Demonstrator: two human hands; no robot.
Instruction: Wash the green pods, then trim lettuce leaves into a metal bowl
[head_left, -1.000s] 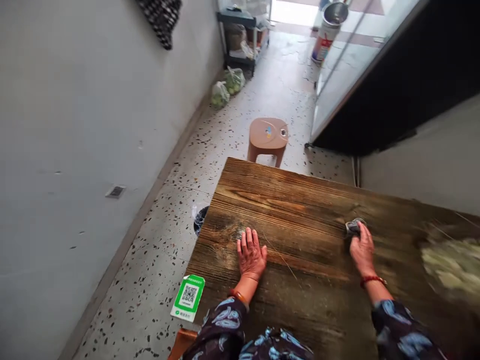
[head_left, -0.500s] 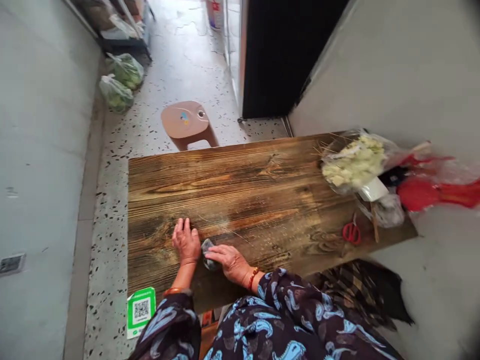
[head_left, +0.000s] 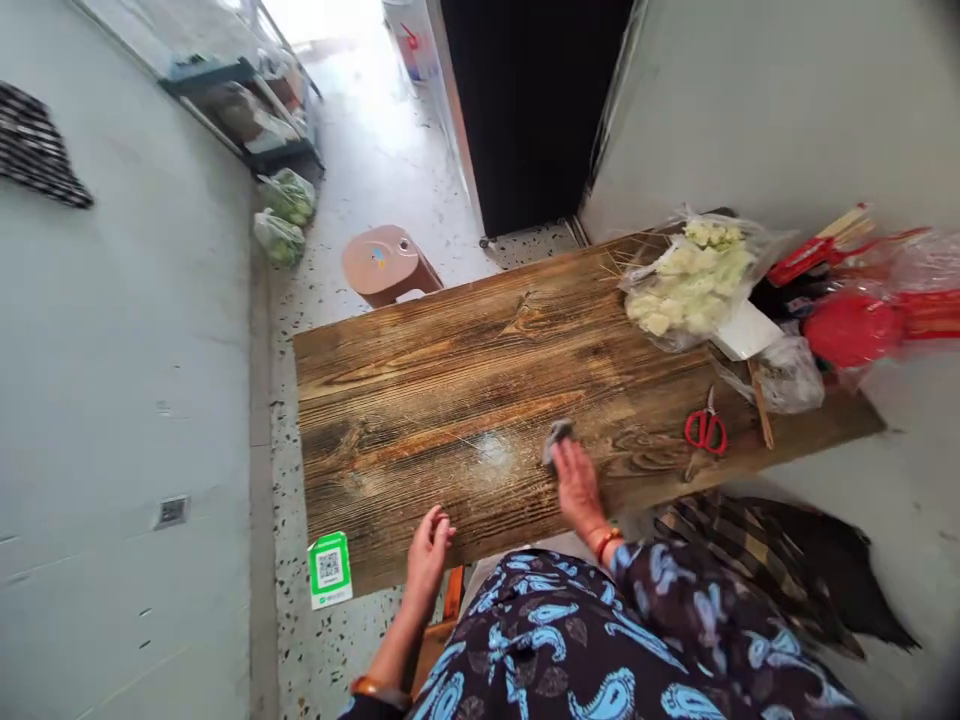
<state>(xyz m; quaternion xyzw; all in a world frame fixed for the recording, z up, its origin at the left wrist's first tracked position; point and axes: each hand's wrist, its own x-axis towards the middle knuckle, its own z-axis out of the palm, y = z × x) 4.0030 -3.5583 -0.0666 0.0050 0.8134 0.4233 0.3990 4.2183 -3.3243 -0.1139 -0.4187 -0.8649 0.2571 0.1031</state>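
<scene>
My right hand [head_left: 577,485] is closed on a crumpled grey cloth [head_left: 557,438], pressed against the brown wooden table [head_left: 420,400]. The cloth pokes out beyond the fingertips. Close to the table's near edge is my left hand [head_left: 431,545], its fingers loosely bent and the thumb a little apart, with nothing in it. Small pale crumbs and a thin sliver lie on the wood between and beyond the hands. To the right of the cloth are red-handled scissors [head_left: 706,430].
At the table's right end lie a plastic bag of cauliflower pieces [head_left: 690,280], a white box [head_left: 746,330], wooden sticks [head_left: 760,405] and red packages [head_left: 855,325]. A green QR card [head_left: 330,570] sits at the near left corner. A pink stool [head_left: 382,262] stands beyond the table.
My right hand has moved to the right across the table with the grey cloth. My left hand has come off the tabletop's left part toward the near edge. The view has shifted.
</scene>
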